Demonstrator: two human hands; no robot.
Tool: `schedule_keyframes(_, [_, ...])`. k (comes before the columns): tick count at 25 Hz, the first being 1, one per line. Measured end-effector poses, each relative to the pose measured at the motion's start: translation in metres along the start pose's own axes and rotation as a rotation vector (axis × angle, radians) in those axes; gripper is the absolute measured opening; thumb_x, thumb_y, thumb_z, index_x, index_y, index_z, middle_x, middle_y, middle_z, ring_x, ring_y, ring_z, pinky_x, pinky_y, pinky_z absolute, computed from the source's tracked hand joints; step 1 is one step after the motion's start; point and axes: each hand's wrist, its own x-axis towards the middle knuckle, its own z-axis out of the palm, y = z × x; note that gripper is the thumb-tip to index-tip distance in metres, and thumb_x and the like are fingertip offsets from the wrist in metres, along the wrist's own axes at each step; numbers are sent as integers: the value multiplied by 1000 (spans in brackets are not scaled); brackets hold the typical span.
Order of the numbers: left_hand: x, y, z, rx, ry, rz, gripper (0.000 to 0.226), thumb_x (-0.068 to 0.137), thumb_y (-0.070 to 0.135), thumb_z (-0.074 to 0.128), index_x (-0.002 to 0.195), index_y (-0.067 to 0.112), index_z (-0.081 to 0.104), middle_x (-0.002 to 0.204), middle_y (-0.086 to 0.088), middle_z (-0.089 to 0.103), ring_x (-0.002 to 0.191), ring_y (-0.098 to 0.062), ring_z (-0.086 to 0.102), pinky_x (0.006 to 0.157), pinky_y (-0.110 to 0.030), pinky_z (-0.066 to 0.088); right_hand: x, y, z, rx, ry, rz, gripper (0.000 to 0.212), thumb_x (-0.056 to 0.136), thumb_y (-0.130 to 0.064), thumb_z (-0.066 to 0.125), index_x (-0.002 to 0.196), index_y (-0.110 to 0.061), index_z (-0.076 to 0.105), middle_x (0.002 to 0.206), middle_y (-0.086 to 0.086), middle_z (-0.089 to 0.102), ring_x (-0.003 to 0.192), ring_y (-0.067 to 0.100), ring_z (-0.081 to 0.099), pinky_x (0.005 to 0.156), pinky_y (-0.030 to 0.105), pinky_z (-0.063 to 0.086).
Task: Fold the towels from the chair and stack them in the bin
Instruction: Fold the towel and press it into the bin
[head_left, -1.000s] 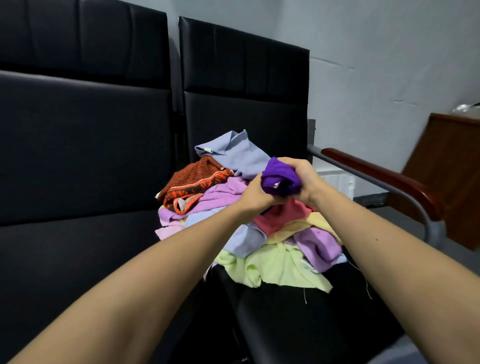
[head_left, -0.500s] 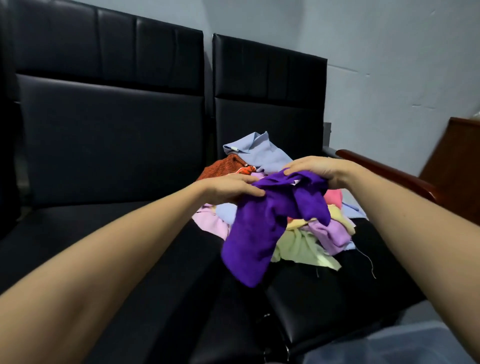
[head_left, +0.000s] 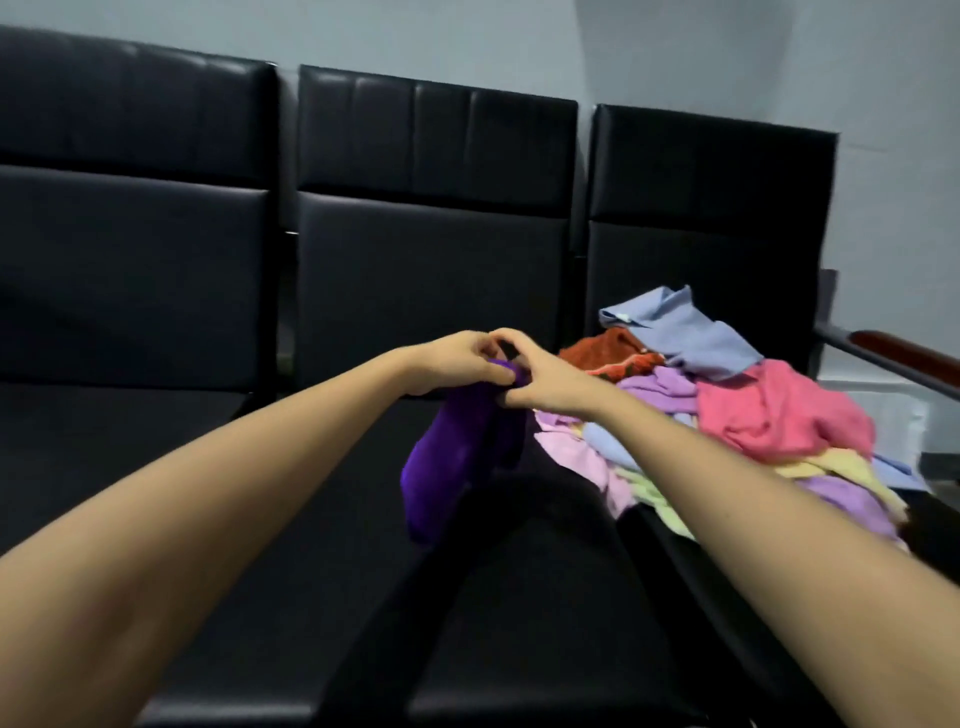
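**Ana:** Where is the purple towel (head_left: 452, 467)?

**Ben:** It hangs in the air in front of the middle chair (head_left: 436, 270). It is long and bunched up, not flat and not folded.

**Ana:** Who has it?

**Ben:** Both hands. The left grip (head_left: 457, 361) and the right grip (head_left: 545, 382) pinch its top edge. They are so close that the fingertips seem to touch. All the rest of the towel hangs down below them.

**Ana:** Is much of the job done?

**Ben:** I think almost none. The pile of towels (head_left: 737, 415) on the right chair (head_left: 711, 218) is big: pink, blue, orange, light purple, yellow, green. None of them look folded.

**Ana:** And the bin?

**Ben:** I can't see it here, so I can't tell what is in it.

**Ana:** What is left?

**Ben:** I guess this towel must be spread out, folded and put in the bin. Then all the others too.
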Motion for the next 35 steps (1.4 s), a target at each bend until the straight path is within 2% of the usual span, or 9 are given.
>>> schedule_keyframes(2, [-16,-20,-24,181,16,-21,17,86,17,67,97,11,56,87,-4,59,79,-14,53,69,-24,43,22,-8,24,-189,-5,-29,62,80,2,56,137,-17,41,105,7,59,82,11,55,72,18,44])
schedule_keyframes(7, [-47,-66,-63,432,-58,-82,18,87,19,65,77,21,50,74,9,50,73,-11,49,60,-21,39,42,-10,55,-723,-34,161,46,81,-8,45,117,-31,62,125,3,60,114,28,56,87,35,45])
schedule_keyframes(15, [-54,-91,-72,186,69,46,25,82,-2,62,97,15,51,90,0,62,82,-12,56,67,-14,44,51,-20,86,-279,79,99,52,85,-41,55,134,-25,46,138,-1,48,125,22,47,104,40,39])
schedule_keyframes(17, [-55,-88,-70,73,53,51,29,83,-3,62,104,14,53,94,-2,63,82,-12,58,71,-15,46,52,-26,98,-93,-52,63,61,79,-52,63,130,-21,49,123,-2,57,111,12,55,96,32,44])
schedule_keyframes(20, [-54,-93,-71,427,-18,61,34,82,10,68,113,13,55,96,0,57,86,-14,54,77,-24,44,53,-25,103,-111,-92,59,15,86,-27,66,94,-15,60,87,1,60,81,13,55,71,28,42])
schedule_keyframes(23, [-61,-103,-81,778,-127,-68,26,86,20,63,111,12,60,101,-4,58,95,-21,55,78,-28,42,47,-13,89,-301,-225,135,15,87,-17,63,101,-10,63,90,4,59,84,15,54,68,25,39])
schedule_keyframes(29, [-66,-143,-89,735,-110,-253,18,92,15,48,100,11,64,101,-10,65,95,-28,62,83,-37,52,30,15,69,-637,-311,351,16,86,-16,58,100,-15,64,90,4,61,87,22,63,68,24,43])
schedule_keyframes(32, [-63,-149,-86,652,-116,-548,25,95,18,40,106,7,60,89,-12,63,66,-26,64,49,-32,55,33,17,60,-559,-208,480,18,90,-22,60,74,-18,54,50,-5,56,37,4,52,38,17,39])
schedule_keyframes(35, [-57,-147,-86,282,5,-797,32,99,22,36,114,-3,51,90,-21,61,58,-26,58,33,-28,49,48,15,45,-436,108,498,31,90,-20,59,62,-16,48,32,-5,48,29,7,49,34,18,34])
